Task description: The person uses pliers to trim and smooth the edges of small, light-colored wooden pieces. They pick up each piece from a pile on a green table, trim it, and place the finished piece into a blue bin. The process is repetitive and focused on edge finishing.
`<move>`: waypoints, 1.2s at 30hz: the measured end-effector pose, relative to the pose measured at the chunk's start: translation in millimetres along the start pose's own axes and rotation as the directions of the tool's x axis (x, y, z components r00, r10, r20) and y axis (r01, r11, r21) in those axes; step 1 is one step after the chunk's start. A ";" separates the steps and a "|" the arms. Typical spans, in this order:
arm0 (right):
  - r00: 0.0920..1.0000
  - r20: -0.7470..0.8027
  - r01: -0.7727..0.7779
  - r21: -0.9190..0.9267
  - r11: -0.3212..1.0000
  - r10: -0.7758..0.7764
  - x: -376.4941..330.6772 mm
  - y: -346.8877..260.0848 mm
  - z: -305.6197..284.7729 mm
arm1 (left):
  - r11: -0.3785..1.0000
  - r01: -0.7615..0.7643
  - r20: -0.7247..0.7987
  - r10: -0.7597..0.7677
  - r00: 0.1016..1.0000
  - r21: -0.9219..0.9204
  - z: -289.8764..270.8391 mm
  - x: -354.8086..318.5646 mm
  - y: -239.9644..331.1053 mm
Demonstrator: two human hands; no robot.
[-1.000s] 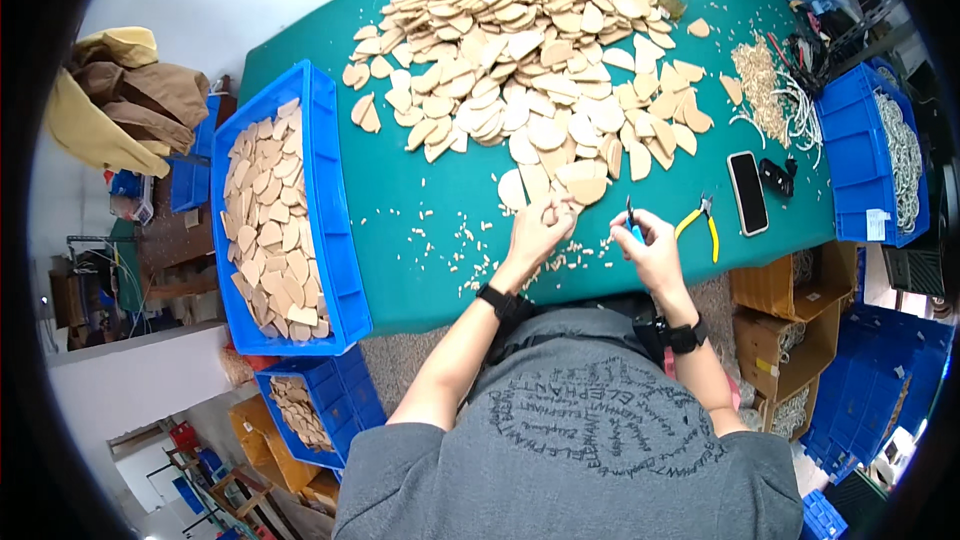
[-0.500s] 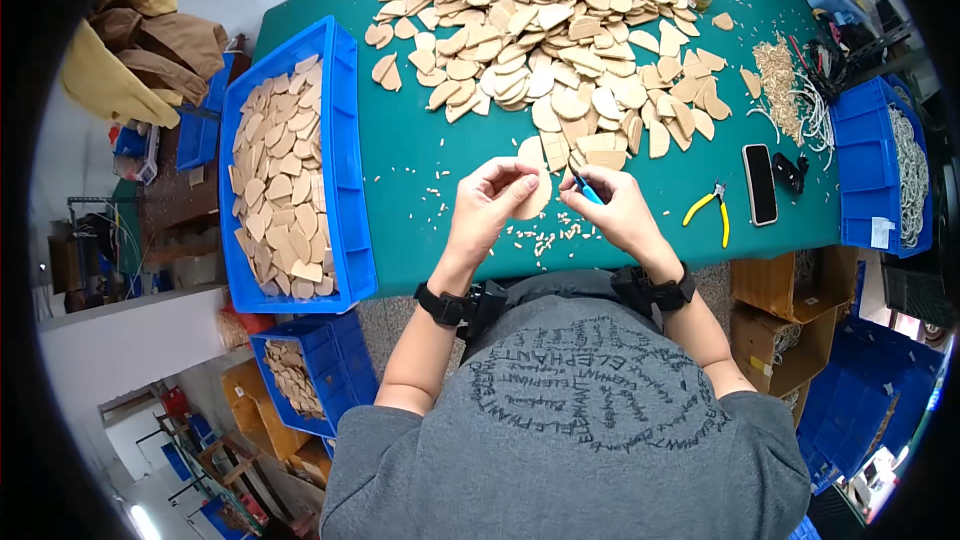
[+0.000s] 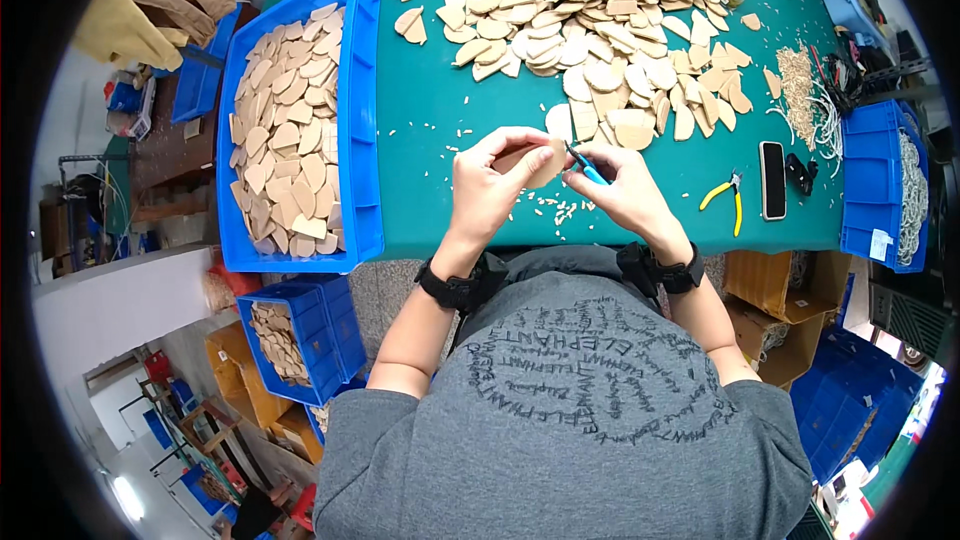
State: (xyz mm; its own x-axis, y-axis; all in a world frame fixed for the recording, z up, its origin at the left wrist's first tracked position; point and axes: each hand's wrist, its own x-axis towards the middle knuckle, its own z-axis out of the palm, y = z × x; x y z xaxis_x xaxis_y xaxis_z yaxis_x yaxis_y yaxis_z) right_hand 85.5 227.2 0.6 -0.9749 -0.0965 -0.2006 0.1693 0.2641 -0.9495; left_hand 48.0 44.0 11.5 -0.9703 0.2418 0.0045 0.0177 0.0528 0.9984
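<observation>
Two hands at work above the desk (image 3: 425,155). Left hand (image 3: 485,182) grips a tan piece (image 3: 547,174) by one side, thumb across its face; likely done that way to leave the right edge exposed. Right hand (image 3: 640,190) is closed round a blue tool (image 3: 592,172), dark tip up at that edge; can't tell if it touches. Piece sits between the hands, looks raised off the desk, probably for turning room. Loose bits (image 3: 565,208) lie just below. Pile (image 3: 590,32) is beyond the hands, within easy reach I'd guess. Bin (image 3: 367,130) of similar pieces stands off to the left. Pliers (image 3: 738,208) lie unheld on the right near the phone (image 3: 773,180), likely parked out of the way.
</observation>
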 end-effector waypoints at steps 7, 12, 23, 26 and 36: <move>1.000 -0.003 0.006 -0.127 0.992 -0.006 -0.1 -11.1 13.4 | 0.991 -0.047 -0.004 0.048 0.999 0.129 -15.0 -7.7 0.0; 0.999 -0.028 0.042 -0.093 0.995 -0.045 2.0 -0.8 30.9 | 0.976 -0.115 -0.011 0.119 0.993 0.184 -25.9 -12.5 -7.5; 0.994 -0.046 -0.093 0.075 0.993 0.097 5.1 4.6 32.0 | 0.986 -0.063 -0.142 0.085 0.986 0.153 -47.8 -13.1 -18.4; 0.982 -0.119 -0.126 0.168 0.978 0.147 2.2 14.5 5.0 | 0.976 -0.001 -0.510 0.114 0.852 0.216 -96.6 4.9 -18.4; 0.954 -0.269 -0.079 0.200 0.977 0.132 -13.0 40.2 -56.8 | 0.604 -0.018 -0.026 0.063 0.998 0.796 45.8 72.8 -148.8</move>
State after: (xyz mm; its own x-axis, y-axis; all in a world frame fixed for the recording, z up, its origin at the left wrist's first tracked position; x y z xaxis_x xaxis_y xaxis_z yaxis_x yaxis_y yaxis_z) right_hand 96.8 293.6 -21.3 -0.9465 0.2014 -0.2522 0.2714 0.0734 -0.9597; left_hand -14.2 98.1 -139.3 -0.9731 0.2197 0.0692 0.2203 0.7992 0.5592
